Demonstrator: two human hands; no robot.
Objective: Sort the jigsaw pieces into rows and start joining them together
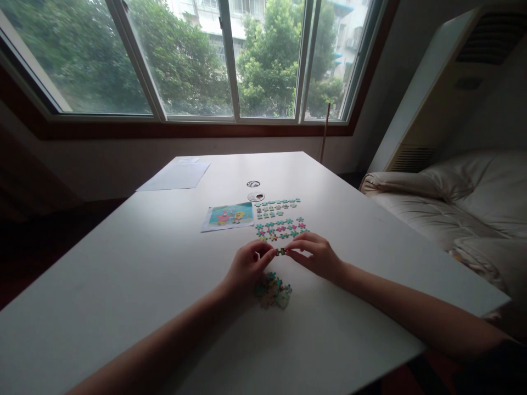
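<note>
Between my two hands is a small dark and yellow jigsaw puzzle piece (280,252); whether it is one piece or two joined ones I cannot tell. My left hand (252,262) pinches its left end between thumb and fingers. From the other side, the fingertips of my right hand (315,253) close on its right end. Just beyond my hands, rows of loose puzzle pieces (280,224) lie spread on the white table (164,263). A heap of puzzle pieces (272,291) sits nearer to me, partly behind my left wrist.
A cartoon picture sheet (230,215) lies left of the rows. Two small round items (256,197) are behind them. A white paper sheet (175,174) rests at the far left corner. A leather sofa (444,203) stands right of the table, and a window (197,66) is at the back.
</note>
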